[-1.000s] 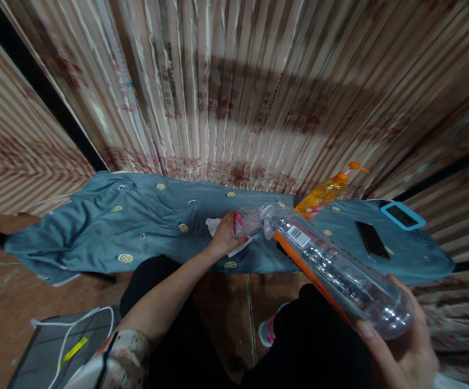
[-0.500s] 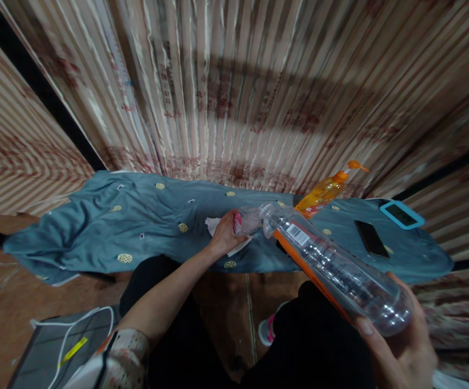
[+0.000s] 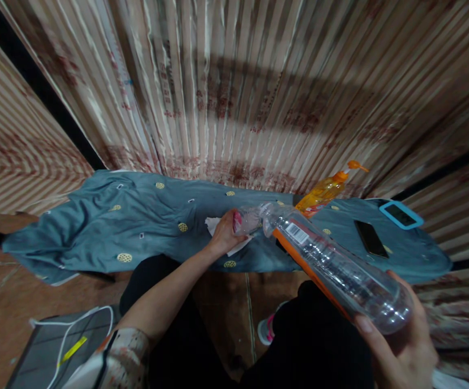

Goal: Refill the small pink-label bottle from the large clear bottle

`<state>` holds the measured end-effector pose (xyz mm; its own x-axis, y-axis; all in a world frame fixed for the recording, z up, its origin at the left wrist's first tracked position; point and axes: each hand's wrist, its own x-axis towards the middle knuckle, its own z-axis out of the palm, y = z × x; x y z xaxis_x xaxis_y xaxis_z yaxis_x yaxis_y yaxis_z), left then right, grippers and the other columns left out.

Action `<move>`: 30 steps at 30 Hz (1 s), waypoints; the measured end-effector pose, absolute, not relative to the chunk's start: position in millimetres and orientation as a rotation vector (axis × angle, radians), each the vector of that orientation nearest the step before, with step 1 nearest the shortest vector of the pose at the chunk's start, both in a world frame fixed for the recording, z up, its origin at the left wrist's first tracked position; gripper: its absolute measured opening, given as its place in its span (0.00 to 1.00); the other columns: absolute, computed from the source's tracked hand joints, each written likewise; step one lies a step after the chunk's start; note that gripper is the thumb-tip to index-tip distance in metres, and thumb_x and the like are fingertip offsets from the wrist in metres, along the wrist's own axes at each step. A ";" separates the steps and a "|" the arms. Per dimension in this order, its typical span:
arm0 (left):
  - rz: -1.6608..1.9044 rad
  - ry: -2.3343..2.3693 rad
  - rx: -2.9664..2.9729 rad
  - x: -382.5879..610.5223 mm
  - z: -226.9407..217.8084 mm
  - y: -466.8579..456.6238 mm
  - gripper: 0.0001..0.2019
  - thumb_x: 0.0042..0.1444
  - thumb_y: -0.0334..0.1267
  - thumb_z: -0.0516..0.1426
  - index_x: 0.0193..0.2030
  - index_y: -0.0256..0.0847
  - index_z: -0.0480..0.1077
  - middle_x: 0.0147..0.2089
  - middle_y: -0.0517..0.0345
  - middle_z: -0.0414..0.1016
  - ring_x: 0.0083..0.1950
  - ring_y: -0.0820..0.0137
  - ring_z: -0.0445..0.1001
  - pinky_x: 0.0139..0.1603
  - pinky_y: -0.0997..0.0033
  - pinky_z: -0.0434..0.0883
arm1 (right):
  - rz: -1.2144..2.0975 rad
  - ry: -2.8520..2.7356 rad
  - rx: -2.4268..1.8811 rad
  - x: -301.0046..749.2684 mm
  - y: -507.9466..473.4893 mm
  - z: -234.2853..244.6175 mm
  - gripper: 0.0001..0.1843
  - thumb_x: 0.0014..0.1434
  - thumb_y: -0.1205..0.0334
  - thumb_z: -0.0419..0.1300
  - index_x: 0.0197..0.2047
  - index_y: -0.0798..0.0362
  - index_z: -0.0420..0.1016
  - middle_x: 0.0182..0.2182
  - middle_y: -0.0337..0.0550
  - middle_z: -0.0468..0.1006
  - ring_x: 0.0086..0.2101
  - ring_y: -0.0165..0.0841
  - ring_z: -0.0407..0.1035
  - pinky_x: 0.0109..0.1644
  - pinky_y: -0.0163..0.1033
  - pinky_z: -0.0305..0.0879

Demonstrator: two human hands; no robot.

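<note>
My right hand [image 3: 404,335] is closed around the base of a large clear plastic bottle [image 3: 340,270] with an orange label. The bottle is tilted, its neck pointing up and left. My left hand [image 3: 225,237] grips a smaller clear plastic bottle [image 3: 248,219] with a pink part near my fingers. The two bottle mouths meet or nearly meet; whether they touch I cannot tell. Whatever liquid may be inside is too faint to make out. Under my left hand lies a crumpled white tissue [image 3: 238,247] on the cloth.
A teal patterned cloth [image 3: 153,216] covers the narrow table. Behind the large bottle stands an orange pump bottle [image 3: 323,194]. To the right lie a dark phone [image 3: 371,239] and a blue-framed display [image 3: 401,215]. A grey box [image 3: 48,340] with a white cord sits at lower left.
Hardly anything differs. Both hands and both bottles keep nearly the same places and tilt, with only a tiny shift of the view.
</note>
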<state>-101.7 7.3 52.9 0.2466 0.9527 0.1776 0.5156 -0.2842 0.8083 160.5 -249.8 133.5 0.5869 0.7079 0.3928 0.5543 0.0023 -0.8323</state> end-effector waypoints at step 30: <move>0.920 1.333 1.937 -100.9 53.3 7.0 0.41 0.45 0.32 0.77 0.66 0.45 0.68 0.66 0.45 0.81 0.70 0.46 0.81 0.75 0.42 0.77 | 0.150 -1.119 -1.692 160.9 -254.0 123.2 0.57 0.60 0.33 0.72 0.84 0.47 0.59 0.78 0.56 0.65 0.74 0.65 0.61 0.80 0.75 0.51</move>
